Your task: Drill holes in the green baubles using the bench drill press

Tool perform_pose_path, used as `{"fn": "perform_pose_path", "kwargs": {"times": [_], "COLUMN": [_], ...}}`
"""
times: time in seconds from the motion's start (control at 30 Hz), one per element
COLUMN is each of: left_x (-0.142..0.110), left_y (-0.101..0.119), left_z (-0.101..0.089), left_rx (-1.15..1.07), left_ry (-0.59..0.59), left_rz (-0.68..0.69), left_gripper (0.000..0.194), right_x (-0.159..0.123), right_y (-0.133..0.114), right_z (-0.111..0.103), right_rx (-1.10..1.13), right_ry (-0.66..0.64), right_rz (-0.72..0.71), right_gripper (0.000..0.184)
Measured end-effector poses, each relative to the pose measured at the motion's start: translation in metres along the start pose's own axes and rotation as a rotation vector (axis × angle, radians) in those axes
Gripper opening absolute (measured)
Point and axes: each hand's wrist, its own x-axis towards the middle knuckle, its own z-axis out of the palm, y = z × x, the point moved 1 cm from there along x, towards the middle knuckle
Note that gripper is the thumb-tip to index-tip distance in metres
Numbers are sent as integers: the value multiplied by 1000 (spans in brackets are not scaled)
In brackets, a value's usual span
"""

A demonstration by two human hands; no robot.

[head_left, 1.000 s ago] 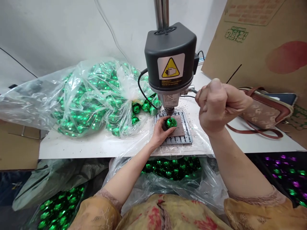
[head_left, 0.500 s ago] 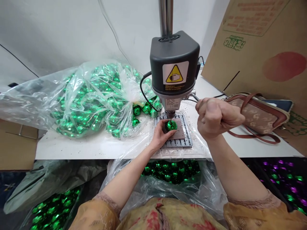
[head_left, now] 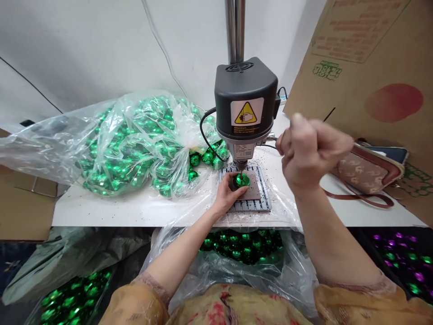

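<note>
My left hand (head_left: 226, 195) is closed round a shiny green ball (head_left: 242, 180) and holds it on the brown pad of the grey ribbed base plate (head_left: 254, 206). The bit of the black bench drill (head_left: 245, 104) stands right above the ball and meets its top. My right hand (head_left: 309, 151) is a fist wrapped round the drill's thin lever, raised to the right of the drill head and slightly blurred.
A clear bag full of green balls (head_left: 135, 144) lies on the white table (head_left: 111, 208) at the left. A brown purse (head_left: 367, 171) and a leaning cardboard box (head_left: 368, 67) are at the right. More bagged green balls (head_left: 243, 243) sit below the table edge, purple ones (head_left: 402, 253) lower right.
My right fist dropped with the lever, then rose again. The left hand kept the ball under the bit. The camera tilted, so the drill head sits lower in the picture.
</note>
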Motion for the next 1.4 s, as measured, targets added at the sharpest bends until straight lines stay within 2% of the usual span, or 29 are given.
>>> {"fn": "perform_pose_path", "kwargs": {"times": [0.1,0.17,0.2,0.27,0.37,0.43,0.5,0.57,0.6,0.67,0.7,0.77,0.83,0.97,1.13,1.2,1.33,1.4], "left_x": [-9,-26,-38,-68,-111,-123,-115,-86,-67,-26,-7,23,40,43,31,27,26,27], "left_y": [10,20,25,33,37,36,35,35,35,36,36,35,34,35,31,25,14,11], "left_z": [-3,-8,-11,-17,-27,-38,-54,-74,-84,-104,-112,-120,-121,-115,-121,-124,-128,-129], "left_rx": [109,252,321,445,666,766,773,796,850,1051,1179,1419,1548,1605,1564,1494,1331,1165], "left_ry": [85,156,147,-6,-361,-457,-388,-201,-90,79,110,63,-26,-160,-243,-204,-11,26], "left_rz": [39,96,134,238,420,506,524,467,408,211,75,-177,-306,-275,-64,-65,-253,-224], "left_gripper": [48,44,42,41,46,56,51,29,22,25,29,35,33,26,41,42,34,28], "right_x": [26,36,38,38,35,34,34,34,34,34,35,35,36,37,36,35,35,35], "right_y": [-12,-14,-14,-13,-13,-13,-14,-14,-14,-14,-13,-12,-11,-11,-11,-11,-10,-10], "right_z": [13,18,18,18,17,17,18,19,19,19,19,19,18,17,17,17,17,17], "right_rx": [60,73,83,103,114,122,137,151,157,155,148,130,119,125,122,123,131,135], "right_ry": [-16,-57,-60,-63,-57,-43,-35,-29,-28,-26,-28,-35,-38,-38,-44,-41,-33,-27], "right_rz": [39,58,59,65,71,66,54,41,37,35,31,21,5,6,22,19,15,13], "right_gripper": [49,51,51,50,49,48,47,46,46,46,46,47,48,48,48,49,48,49]}}
